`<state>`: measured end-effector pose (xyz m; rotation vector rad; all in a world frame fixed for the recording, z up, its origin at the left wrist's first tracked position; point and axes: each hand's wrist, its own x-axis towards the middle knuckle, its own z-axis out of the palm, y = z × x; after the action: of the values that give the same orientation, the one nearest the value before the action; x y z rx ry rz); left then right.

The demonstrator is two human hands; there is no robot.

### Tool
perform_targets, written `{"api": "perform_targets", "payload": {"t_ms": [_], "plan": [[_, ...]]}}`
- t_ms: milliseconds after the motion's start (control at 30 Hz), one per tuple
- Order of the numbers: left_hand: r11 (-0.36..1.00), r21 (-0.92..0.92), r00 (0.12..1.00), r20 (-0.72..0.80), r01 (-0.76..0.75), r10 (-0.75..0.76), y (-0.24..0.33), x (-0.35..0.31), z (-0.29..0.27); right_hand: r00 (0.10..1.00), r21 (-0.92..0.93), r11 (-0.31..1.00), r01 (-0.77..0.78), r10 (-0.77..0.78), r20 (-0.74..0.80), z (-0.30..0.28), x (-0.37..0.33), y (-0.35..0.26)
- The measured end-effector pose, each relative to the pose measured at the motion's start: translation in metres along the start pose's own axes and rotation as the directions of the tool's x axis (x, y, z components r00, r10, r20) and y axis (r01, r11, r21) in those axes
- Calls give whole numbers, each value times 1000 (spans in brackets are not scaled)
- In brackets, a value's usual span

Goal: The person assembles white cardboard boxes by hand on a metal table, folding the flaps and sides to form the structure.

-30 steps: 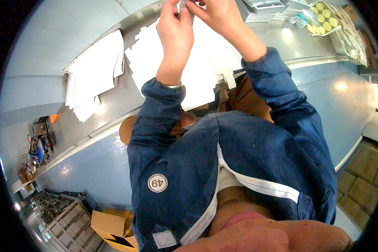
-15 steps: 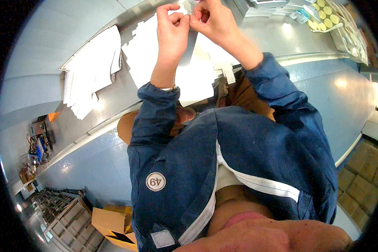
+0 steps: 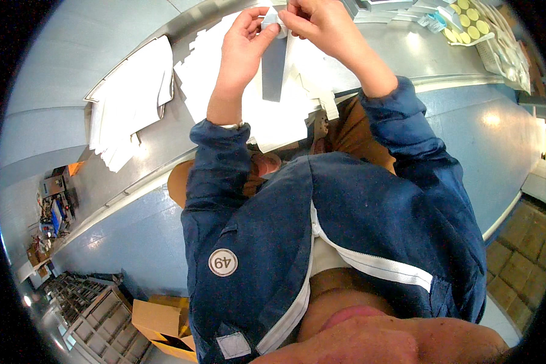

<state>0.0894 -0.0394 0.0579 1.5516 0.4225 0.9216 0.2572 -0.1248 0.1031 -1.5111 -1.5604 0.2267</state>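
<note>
At the top of the view, over the bench, my left hand [image 3: 241, 50] pinches a small white folded piece [image 3: 272, 18], possibly paper or card, between thumb and fingers. My right hand [image 3: 324, 23] is closed at the same piece's right edge, thumb and fingertips pressed together; its upper fingers are cut off by the frame. Below the hands runs a long dark grey strip [image 3: 274, 71], and I cannot tell whether it hangs from the piece or lies on the bench. White sheets [image 3: 209, 73] spread under and around both hands, with narrow white strips [image 3: 326, 100] to the right.
On the metal bench [image 3: 406, 57], a stack of white sheets [image 3: 130, 97] lies to the left. At the far right are round yellow-topped items [image 3: 469, 23] and a white basket [image 3: 497, 57]. An opened cardboard box [image 3: 161, 321] stands at lower left.
Both hands have tilted and moved slightly apart, the right one shifting rightward. The white piece between them and more of the dark grey strip below now show.
</note>
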Motion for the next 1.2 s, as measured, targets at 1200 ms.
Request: {"api": "perform_targets", "payload": {"t_ms": [1200], "plan": [[898, 436, 986, -169, 63, 13, 17, 7, 5, 862, -203, 909, 365, -412, -295, 35, -23, -16]]}}
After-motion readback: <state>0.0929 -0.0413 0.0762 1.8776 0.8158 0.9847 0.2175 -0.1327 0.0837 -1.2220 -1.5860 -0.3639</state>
